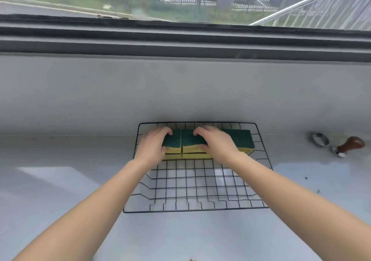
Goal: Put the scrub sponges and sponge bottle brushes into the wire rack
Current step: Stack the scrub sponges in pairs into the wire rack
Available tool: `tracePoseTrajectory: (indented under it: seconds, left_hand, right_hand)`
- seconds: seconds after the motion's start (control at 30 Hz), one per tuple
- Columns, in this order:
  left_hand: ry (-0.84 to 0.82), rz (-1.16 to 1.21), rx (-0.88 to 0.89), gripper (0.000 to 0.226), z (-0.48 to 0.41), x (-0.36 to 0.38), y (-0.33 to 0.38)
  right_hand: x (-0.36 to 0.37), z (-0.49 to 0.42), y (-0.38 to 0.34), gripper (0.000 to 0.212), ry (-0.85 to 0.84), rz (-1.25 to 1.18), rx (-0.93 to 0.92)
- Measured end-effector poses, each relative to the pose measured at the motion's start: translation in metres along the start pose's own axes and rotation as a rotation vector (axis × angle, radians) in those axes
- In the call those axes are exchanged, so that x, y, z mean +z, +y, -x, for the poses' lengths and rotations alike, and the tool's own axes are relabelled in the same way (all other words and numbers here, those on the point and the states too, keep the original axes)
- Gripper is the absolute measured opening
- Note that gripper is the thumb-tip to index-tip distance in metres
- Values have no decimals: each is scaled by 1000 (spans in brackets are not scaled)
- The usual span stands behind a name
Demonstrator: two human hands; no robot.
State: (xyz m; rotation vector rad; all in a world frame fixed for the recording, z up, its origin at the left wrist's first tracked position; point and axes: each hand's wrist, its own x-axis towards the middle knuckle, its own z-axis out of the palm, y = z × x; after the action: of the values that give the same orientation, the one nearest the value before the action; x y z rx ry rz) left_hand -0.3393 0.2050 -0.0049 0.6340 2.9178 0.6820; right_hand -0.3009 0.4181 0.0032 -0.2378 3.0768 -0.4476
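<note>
Scrub sponges (239,139): yellow foam, green scouring face; judged light, soft, compressible, best taken by the long sides.

Wire rack (192,188) on grey desk: sponges stacked in a row along its far edge; near part bare. No bottle brushes visible.

Left hand (152,146) grip closed on the left stack; right hand (214,142) on the middle stack.

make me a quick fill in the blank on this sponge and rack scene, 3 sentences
1. The scrub sponges sit along the ____ edge of the wire rack.
2. Each sponge has a ____ scouring top over a yellow body.
3. The left hand and right hand both rest on ____.

Missing words: far; green; sponges
</note>
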Motion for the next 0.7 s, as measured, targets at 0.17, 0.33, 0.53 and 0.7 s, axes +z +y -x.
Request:
tracePoseTrajectory:
  seconds: [0.17, 0.33, 0.53, 0.7]
  left_hand:
    - [-15, -12, 6, 48, -4, 5, -5]
    - [2, -6, 49, 47, -2, 4, -4]
    - [23, -11, 47, 48, 3, 15, -3]
    - [-26, -42, -5, 52, 5, 16, -1]
  right_hand:
    - [3, -2, 3, 37, 26, -22, -21]
    - [7, 1, 3, 41, 37, -8, -26]
    - [11, 1, 1, 41, 52, -19, -8]
    - [0, 3, 5, 48, -32, -143, 1]
